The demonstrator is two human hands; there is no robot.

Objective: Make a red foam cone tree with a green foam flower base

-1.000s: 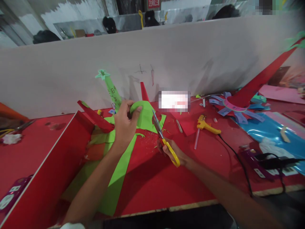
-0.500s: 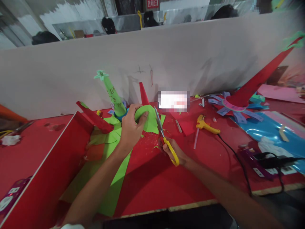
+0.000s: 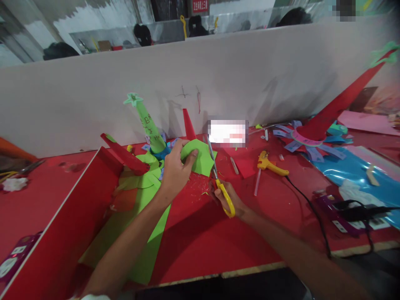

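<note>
Between thumb and fingers, my left hand (image 3: 178,166) pinches a curved green sheet (image 3: 202,158) above the red table. My right hand (image 3: 227,196) is wrapped round the yellow handles of a pair of scissors (image 3: 224,195), whose blades point up and away at the right edge of the green sheet. Behind my left hand stand a green cone (image 3: 151,131) with a pale green star on top and a short red cone (image 3: 188,125). Another red cone (image 3: 125,154) leans over cut green pieces (image 3: 150,177) at the left. Small green scraps lie below the sheet.
A yellow glue gun (image 3: 271,166) with a black cable lies right of my right hand, near a cutter (image 3: 234,165). A tall red cone (image 3: 340,100) leans at the right. A red divider (image 3: 68,208) rises at the left. A pale partition (image 3: 250,75) runs behind.
My left hand and the green sheet have shifted slightly right, and the sheet has turned a little. The scissor blades have moved slightly against its right edge.
</note>
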